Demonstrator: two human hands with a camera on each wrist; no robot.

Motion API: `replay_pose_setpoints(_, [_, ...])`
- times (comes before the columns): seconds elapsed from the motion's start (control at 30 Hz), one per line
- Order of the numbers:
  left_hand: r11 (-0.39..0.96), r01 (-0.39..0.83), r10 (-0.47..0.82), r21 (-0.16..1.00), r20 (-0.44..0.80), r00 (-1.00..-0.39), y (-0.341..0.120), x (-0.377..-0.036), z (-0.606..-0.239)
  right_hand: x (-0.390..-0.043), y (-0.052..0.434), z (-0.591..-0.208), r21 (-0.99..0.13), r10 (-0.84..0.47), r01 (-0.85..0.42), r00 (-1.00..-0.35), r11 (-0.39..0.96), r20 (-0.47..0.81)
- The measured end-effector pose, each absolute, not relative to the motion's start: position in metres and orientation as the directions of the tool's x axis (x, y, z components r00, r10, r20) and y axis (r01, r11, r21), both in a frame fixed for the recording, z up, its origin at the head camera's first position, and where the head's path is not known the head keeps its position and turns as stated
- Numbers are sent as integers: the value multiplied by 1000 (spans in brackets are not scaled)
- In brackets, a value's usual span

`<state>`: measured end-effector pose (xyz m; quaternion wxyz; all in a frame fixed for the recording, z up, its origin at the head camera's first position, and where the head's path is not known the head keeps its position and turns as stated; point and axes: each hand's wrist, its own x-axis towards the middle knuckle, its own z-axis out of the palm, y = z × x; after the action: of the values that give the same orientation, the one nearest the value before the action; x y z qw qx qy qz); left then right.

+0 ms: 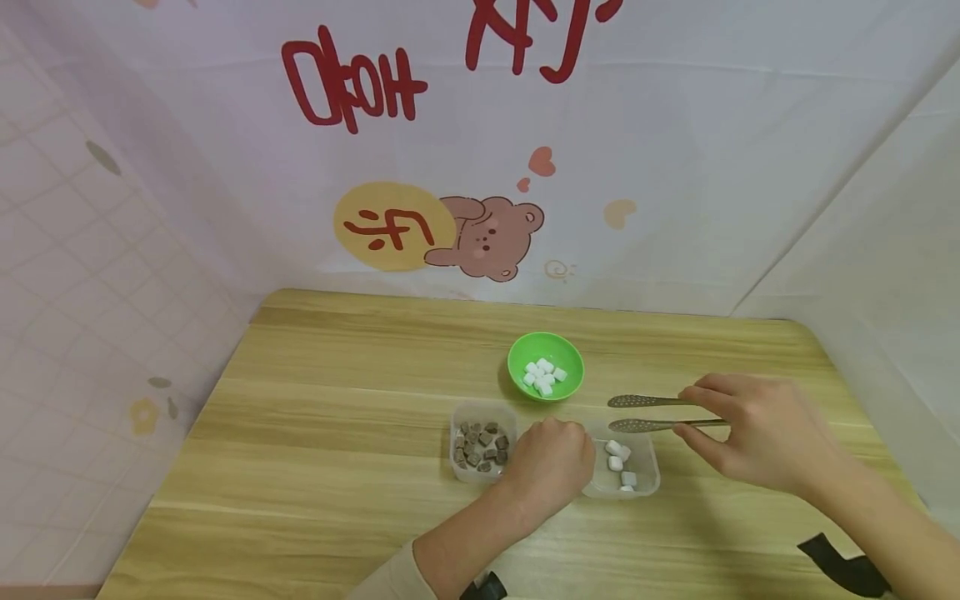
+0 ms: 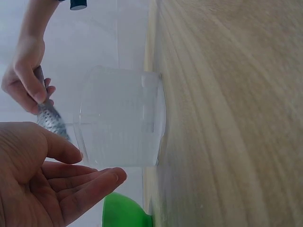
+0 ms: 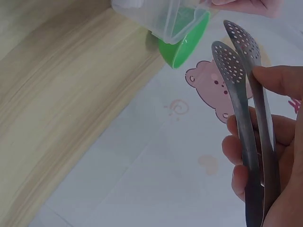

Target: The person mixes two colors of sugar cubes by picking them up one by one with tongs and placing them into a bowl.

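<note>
My left hand (image 1: 551, 467) pinches the left rim of a clear plastic container (image 1: 651, 479) between thumb and fingers, as the left wrist view shows. Inside it lie several white cubes (image 1: 615, 450); the hand covers its left part. My right hand (image 1: 768, 429) holds metal tongs (image 3: 242, 111) with perforated tips, to the right of and above the container. The tong arms stand apart with nothing between the tips. Behind the container sits a green bowl (image 1: 517, 377) with several white cubes in it.
Left of my left hand, a second clear container (image 1: 457, 414) holds several brown cubes (image 1: 480, 446). All stand on a wood-grain table (image 1: 315, 467). A white printed cloth (image 1: 675, 150) hangs along the table's back edge, with pale cloth at both sides.
</note>
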<state>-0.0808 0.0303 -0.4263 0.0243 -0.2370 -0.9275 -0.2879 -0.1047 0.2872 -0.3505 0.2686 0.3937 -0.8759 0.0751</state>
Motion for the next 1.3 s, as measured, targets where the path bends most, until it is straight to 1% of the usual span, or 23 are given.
replay_pose_setpoints(0.2, [718, 450, 424, 531, 180, -888, 30, -80, -427, -98, 288, -353, 126, -717, -763, -518, 633, 466])
replay_pose_setpoints(0.37, [717, 459, 429, 525, 187, -884, 30, -80, -427, -96, 283, -354, 142, -761, -787, -510, 601, 401])
replay_pose_setpoints(0.57, [718, 468, 435, 516, 193, -880, 29, -80, -427, -99, 271, -352, 158, -811, -807, -518, 569, 273])
replay_pose_setpoints(0.73, [719, 460, 429, 521, 187, -884, 29, -80, -427, -101, 262, -355, 196, -859, -838, -480, 509, 178])
replay_pose_setpoints(0.87, [722, 458, 426, 518, 189, -885, 30, -80, -427, -101, 257, -358, 226, -878, -849, -455, 478, 148])
replay_pose_setpoints(1.03, [723, 480, 436, 497, 210, -875, 29, -80, -426, -101, 255, -359, 268, -886, -845, -451, 463, 110])
replay_pose_setpoints(1.3, [733, 479, 438, 482, 205, -876, 29, -80, -426, -104, 250, -363, 319, -905, -849, -418, 420, 79])
